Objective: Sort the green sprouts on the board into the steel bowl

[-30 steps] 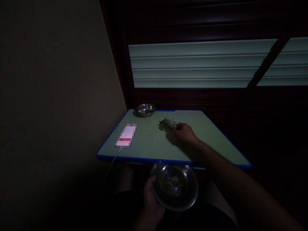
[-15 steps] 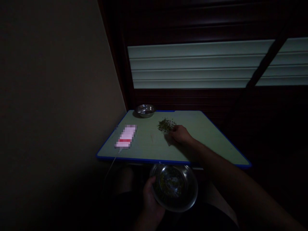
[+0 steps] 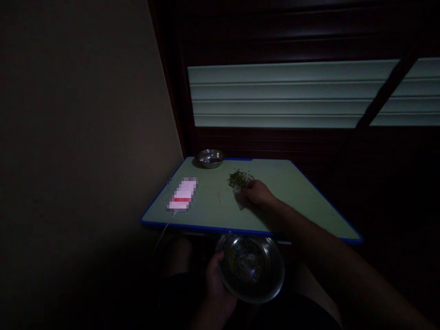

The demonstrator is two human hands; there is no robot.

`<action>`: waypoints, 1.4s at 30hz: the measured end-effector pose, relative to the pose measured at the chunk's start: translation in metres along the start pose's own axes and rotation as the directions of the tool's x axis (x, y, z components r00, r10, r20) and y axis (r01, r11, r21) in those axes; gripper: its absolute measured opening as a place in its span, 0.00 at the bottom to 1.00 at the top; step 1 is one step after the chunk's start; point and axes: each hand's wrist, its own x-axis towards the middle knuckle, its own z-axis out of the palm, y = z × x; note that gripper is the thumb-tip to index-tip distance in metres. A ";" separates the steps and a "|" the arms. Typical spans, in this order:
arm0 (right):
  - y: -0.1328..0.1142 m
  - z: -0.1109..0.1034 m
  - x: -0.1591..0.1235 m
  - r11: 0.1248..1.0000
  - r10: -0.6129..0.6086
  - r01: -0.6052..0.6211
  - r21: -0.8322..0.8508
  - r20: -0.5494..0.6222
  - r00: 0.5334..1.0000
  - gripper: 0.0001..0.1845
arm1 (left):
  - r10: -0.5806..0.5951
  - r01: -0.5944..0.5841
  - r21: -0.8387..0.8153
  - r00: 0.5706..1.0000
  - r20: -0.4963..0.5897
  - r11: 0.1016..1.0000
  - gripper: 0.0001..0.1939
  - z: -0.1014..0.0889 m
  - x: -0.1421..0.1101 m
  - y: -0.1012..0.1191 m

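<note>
My left hand (image 3: pixel 217 286) grips the rim of a steel bowl (image 3: pixel 250 268) held below the table's near edge; small green bits lie in its bottom. My right hand (image 3: pixel 258 195) rests on the pale green table (image 3: pixel 292 192), fingers curled beside a small pile of green grains (image 3: pixel 238 178). A pale, thin piece (image 3: pixel 238 200) shows at its fingertips; I cannot make out what it is. The scene is very dark.
A second small steel bowl (image 3: pixel 210 157) stands at the table's far left corner. A blurred phone-like object (image 3: pixel 183 194) with a cable lies on the table's left side. A beige wall runs along the left, a dark slatted wall behind.
My right hand slid left and nearer along the table, away from the pile's right side to just below it. The left hand and its bowl stayed put.
</note>
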 end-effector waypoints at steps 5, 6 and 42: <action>-0.009 0.005 -0.002 0.999 0.017 -0.019 0.050 0.043 0.999 0.08 | -0.002 0.003 0.012 0.999 -0.046 1.000 0.11 0.004 -0.003 0.000; -0.012 0.006 -0.002 0.999 0.010 -0.012 0.049 0.048 0.999 0.08 | 0.000 0.000 0.012 0.999 -0.051 1.000 0.12 0.004 -0.003 0.000; -0.002 0.001 0.011 0.993 -0.116 0.115 -0.017 -0.033 0.993 0.04 | 0.016 -0.015 0.033 0.999 -0.045 0.999 0.09 -0.002 0.000 0.000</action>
